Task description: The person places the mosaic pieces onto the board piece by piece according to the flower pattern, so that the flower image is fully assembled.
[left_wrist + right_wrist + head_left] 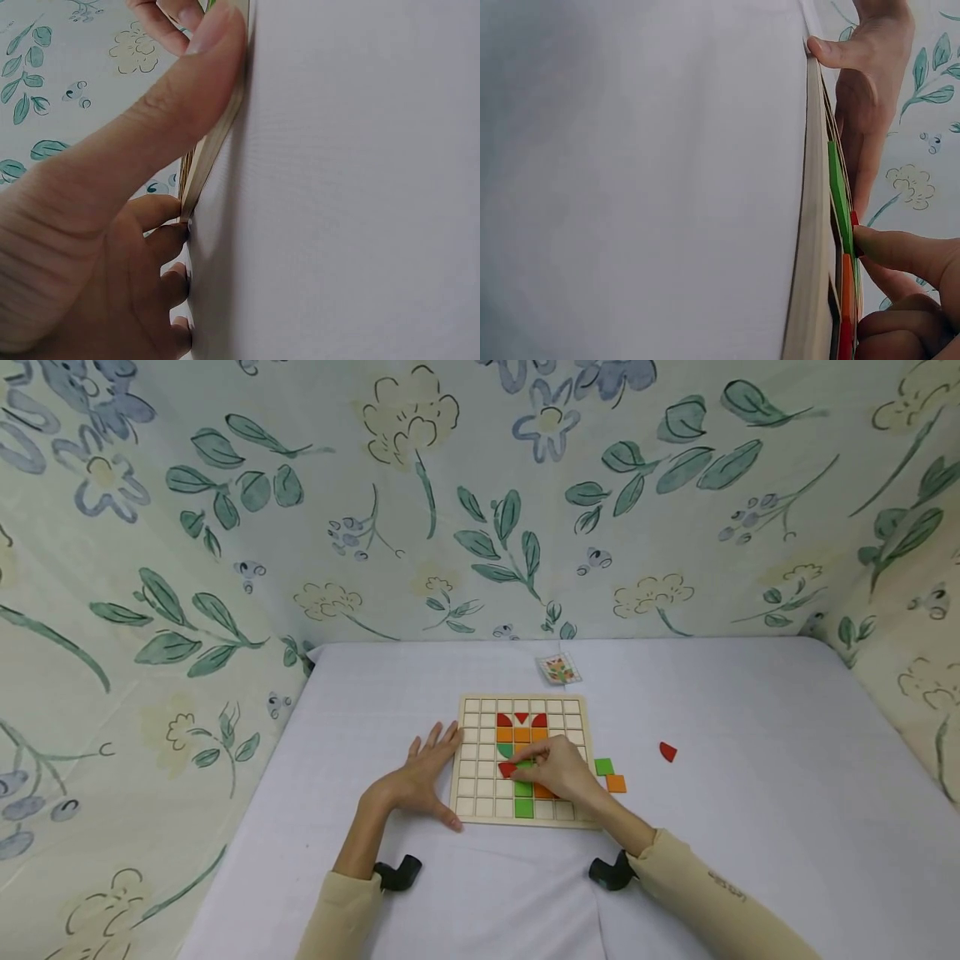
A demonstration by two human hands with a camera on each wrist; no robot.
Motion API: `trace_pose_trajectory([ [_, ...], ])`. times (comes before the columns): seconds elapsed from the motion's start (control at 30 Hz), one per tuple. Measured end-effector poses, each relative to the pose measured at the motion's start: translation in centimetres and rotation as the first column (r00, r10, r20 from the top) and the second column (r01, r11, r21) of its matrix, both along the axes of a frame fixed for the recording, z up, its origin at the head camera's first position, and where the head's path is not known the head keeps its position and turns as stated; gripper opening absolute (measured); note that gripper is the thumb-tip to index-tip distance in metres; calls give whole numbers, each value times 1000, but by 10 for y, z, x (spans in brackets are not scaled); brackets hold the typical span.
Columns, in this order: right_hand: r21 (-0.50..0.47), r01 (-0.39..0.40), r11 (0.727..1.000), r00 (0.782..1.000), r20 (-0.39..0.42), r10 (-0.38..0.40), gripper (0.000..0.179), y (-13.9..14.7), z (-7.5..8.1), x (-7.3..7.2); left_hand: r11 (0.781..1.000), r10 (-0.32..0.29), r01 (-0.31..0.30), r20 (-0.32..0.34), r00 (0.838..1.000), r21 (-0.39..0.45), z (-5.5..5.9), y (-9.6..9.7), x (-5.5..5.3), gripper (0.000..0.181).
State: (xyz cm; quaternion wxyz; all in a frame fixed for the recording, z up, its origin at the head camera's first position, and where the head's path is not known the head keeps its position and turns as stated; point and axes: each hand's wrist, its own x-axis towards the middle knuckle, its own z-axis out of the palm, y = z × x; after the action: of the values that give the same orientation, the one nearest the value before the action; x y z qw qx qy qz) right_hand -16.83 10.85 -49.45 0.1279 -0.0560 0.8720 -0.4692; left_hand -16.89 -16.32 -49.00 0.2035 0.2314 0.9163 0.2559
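Observation:
A wooden grid board lies on the white cloth with red, orange and green tiles in several of its cells. My left hand is spread at its left side, thumb by the near left corner and fingertips along the edge; the left wrist view shows the thumb against the board's side. Over the middle of the board, my right hand pinches a red tile between thumb and fingers, left of a column of light green squares. This hand covers part of the pattern. The held tile shows edge-on in the right wrist view.
Right of the board lie a green square and an orange square. Farther right is a red rounded tile. A small pattern card lies beyond the board's far edge. A floral cloth hangs behind the table.

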Motion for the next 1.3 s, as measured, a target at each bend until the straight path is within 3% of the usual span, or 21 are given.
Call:
trace_pose_trajectory([
  [0.37, -15, 57, 998, 997, 53, -56, 13, -8, 1, 1, 1000, -4, 4, -1, 1000, 8, 0, 1, 0, 150],
  [0.73, 4, 48, 999, 999, -11, -48, 12, -12, 1, 1, 1000, -2, 2, 1, 1000, 0, 2, 0, -1, 149],
  [1.3, -23, 46, 999, 999, -16, -46, 13, -12, -2, 1, 1000, -3, 3, 1, 1000, -4, 2, 1, -1, 149],
])
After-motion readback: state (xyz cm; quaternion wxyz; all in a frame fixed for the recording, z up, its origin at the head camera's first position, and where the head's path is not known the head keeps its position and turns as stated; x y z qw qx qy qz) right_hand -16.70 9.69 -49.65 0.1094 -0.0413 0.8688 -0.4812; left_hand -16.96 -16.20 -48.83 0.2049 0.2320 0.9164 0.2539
